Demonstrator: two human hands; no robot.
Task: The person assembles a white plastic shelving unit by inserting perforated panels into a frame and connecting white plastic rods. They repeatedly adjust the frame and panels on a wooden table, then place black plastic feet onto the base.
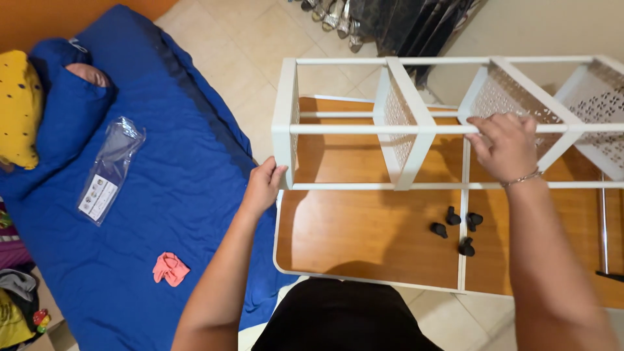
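My left hand (pixel 263 185) grips the near left corner of the white rack (pixel 416 123) lying on the wood board (pixel 364 234), my right hand (pixel 504 146) clutches its top bar, so it could tip onto the black wheels (pixel 455 229).

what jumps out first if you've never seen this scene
A white metal rack frame with perforated panels lies across a wooden tabletop at centre right, with the left hand at its corner post and the right hand on a top rail. Four small black feet lie on the wood below it. A bright blue mattress fills the left.
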